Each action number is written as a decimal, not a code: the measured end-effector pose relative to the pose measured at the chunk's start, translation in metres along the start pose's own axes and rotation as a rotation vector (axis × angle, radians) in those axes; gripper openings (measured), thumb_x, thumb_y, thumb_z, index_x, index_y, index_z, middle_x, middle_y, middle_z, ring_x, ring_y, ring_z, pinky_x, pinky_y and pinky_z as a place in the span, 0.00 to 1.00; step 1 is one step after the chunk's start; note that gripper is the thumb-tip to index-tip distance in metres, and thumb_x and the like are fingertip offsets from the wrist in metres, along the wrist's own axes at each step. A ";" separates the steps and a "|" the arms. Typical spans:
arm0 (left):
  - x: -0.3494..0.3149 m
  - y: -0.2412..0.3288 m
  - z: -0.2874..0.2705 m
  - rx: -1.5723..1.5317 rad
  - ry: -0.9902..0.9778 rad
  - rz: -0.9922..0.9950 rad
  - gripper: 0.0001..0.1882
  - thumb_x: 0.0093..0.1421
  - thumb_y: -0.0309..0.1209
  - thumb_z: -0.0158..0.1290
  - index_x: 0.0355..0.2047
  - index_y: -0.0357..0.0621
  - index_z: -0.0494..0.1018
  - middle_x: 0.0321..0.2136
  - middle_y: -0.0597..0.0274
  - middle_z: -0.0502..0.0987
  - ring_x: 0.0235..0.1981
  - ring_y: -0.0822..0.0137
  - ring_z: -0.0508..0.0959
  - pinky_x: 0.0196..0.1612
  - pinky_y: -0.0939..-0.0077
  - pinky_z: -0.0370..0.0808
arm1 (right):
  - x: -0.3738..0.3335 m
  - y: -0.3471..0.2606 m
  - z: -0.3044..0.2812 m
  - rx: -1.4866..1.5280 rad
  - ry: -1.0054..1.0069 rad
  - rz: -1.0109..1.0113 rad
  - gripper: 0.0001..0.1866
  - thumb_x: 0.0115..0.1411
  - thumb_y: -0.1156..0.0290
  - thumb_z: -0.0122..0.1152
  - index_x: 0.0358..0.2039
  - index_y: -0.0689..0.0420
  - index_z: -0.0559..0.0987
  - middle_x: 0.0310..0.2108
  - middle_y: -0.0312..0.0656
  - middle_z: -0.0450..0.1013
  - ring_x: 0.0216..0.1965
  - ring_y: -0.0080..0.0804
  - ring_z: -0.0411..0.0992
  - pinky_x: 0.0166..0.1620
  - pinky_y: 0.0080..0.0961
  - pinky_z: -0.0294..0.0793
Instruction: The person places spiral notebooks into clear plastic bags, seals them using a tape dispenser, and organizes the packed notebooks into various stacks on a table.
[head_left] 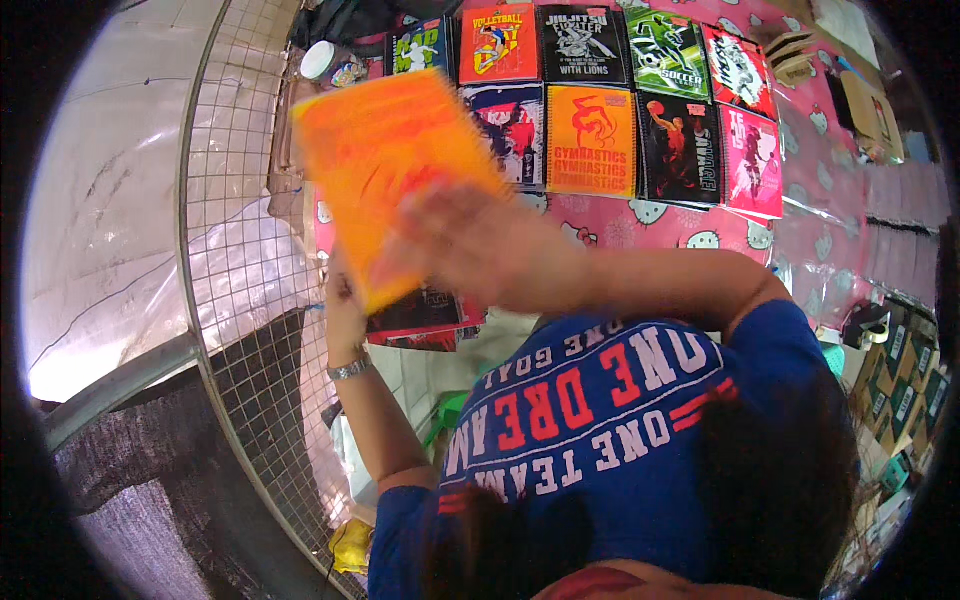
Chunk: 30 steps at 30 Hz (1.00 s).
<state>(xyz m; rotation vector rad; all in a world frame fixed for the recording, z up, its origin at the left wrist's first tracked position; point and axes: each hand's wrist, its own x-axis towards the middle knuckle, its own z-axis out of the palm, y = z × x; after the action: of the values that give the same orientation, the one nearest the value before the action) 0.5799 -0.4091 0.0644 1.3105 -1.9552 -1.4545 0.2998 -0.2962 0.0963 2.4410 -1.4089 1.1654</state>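
Observation:
An orange spiral notebook (365, 150) is held up, tilted, at the left of the display table, its cover blurred by motion. My left hand (342, 290) grips it at its lower left edge, with most of the fingers hidden behind the notebook. A metal-banded watch (349, 369) circles that wrist. Across the lower part of the cover lies my right hand (475, 240), its fingers smeared by motion. Below the orange notebook, a stack of dark and red notebooks (420, 320) shows partly. Whether my left hand touches that stack cannot be seen.
Rows of sports-themed notebooks (590, 140) cover the far part of a table with a pink patterned cloth (810, 200). A lidded jar (320, 62) stands at the far left. Wire mesh (235, 200) borders the left side. Cardboard boxes (900, 385) are stacked at right.

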 end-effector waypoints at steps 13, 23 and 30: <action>-0.009 0.012 0.015 0.108 0.023 0.055 0.43 0.55 0.17 0.52 0.66 0.37 0.39 0.62 0.52 0.54 0.58 0.65 0.63 0.57 0.72 0.65 | -0.092 0.124 0.155 -0.417 -0.362 0.349 0.22 0.56 0.66 0.51 0.51 0.61 0.68 0.52 0.58 0.65 0.52 0.50 0.66 0.51 0.42 0.69; -0.035 -0.003 -0.010 -0.107 0.316 -0.141 0.33 0.63 0.40 0.42 0.65 0.42 0.48 0.62 0.53 0.56 0.63 0.60 0.57 0.61 0.62 0.56 | 0.079 0.123 0.014 0.808 0.035 0.324 0.13 0.56 0.78 0.53 0.43 0.59 0.71 0.35 0.45 0.74 0.36 0.39 0.74 0.37 0.30 0.73; -0.102 -0.018 0.057 -1.346 0.670 -0.266 0.46 0.54 0.66 0.38 0.63 0.43 0.54 0.62 0.54 0.58 0.59 0.54 0.61 0.62 0.52 0.56 | 0.108 0.105 0.125 0.913 -0.316 -0.391 0.18 0.49 0.84 0.54 0.42 0.56 0.72 0.42 0.42 0.73 0.43 0.44 0.71 0.46 0.37 0.69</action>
<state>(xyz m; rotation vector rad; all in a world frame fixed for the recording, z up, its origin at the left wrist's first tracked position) 0.5968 -0.2929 0.0481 1.0883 -0.1745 -1.5930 0.3199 -0.4855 0.0495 3.3923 -0.3618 1.5947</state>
